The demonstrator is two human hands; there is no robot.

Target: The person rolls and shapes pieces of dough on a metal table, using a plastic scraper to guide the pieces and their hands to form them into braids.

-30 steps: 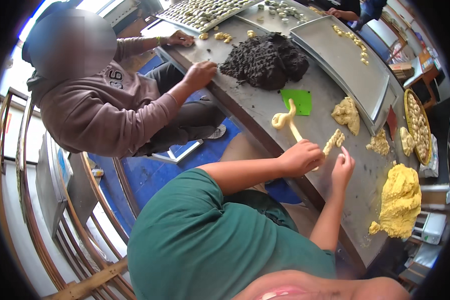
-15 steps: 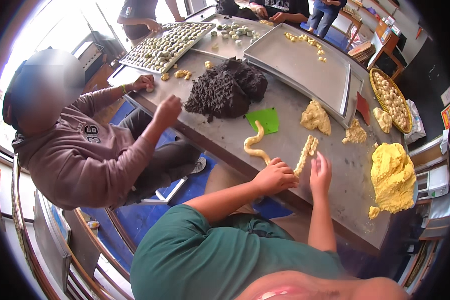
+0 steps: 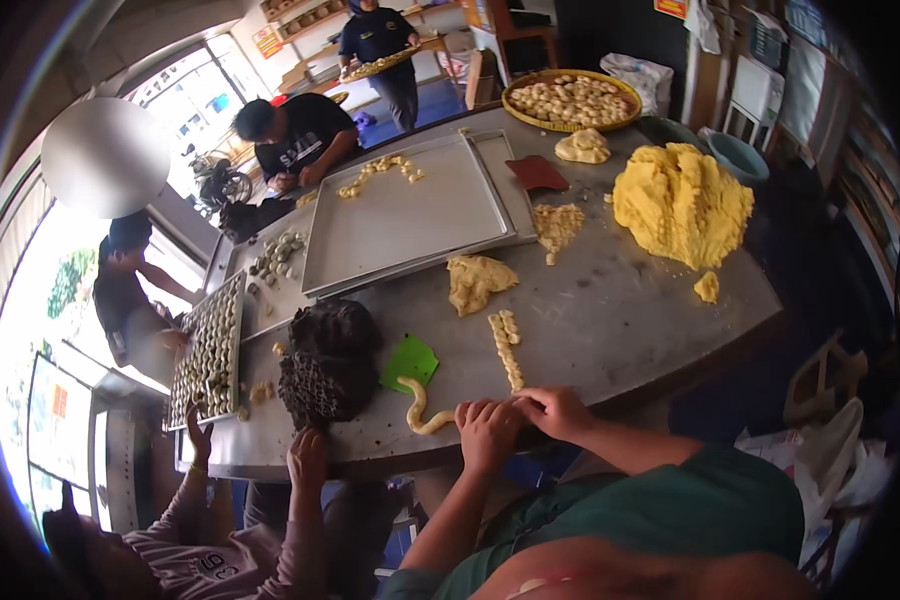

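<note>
My left hand (image 3: 487, 432) is closed around the near end of a pale dough rope (image 3: 417, 410), which curves away to its left on the metal table. My right hand (image 3: 558, 412) meets its fingertips, thumb and fingers pressed together at the rope's end; any dough between them is too hidden to make out. Just beyond both hands runs a row of small dough pieces (image 3: 504, 345). A bright green flat sheet (image 3: 410, 362) lies beside the rope's far end.
A dark crumbly mound (image 3: 325, 365) sits left of the green sheet. Farther off are a dough lump (image 3: 478, 283), a large metal tray (image 3: 400, 225), yellow dough (image 3: 680, 205) and a round basket of dough balls (image 3: 570, 100). A co-worker's hands (image 3: 308, 455) work at the left.
My view has turned to the right. My right hand, open beside the row of pieces before, has come over to my left hand and its fingers have closed.
</note>
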